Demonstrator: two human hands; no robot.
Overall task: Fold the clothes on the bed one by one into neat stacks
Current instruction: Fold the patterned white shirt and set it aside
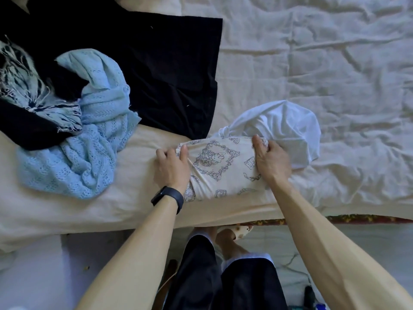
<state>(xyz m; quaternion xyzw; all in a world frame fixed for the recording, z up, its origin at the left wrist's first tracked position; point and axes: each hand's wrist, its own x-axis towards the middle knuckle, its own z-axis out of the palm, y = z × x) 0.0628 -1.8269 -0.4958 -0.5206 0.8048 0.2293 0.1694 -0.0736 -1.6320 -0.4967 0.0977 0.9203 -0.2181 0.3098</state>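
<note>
A cream garment with a blue line-drawn print (220, 170) lies folded near the bed's front edge. My left hand (172, 166) pinches its far left corner between thumb and fingers. My right hand (271, 158) grips its far right corner, thumb on top. A crumpled white garment (283, 126) lies just behind and to the right of it, partly under my right hand. To the left lie a light blue knit piece (89, 139), a flat black garment (169, 70) and a fringed blue-and-white scarf (24, 86).
The cream bedsheet (335, 63) is wrinkled and bare across the right and far side. The bed's front edge (223, 217) runs just below the garment. My legs and feet (225, 242) stand on the floor beneath it.
</note>
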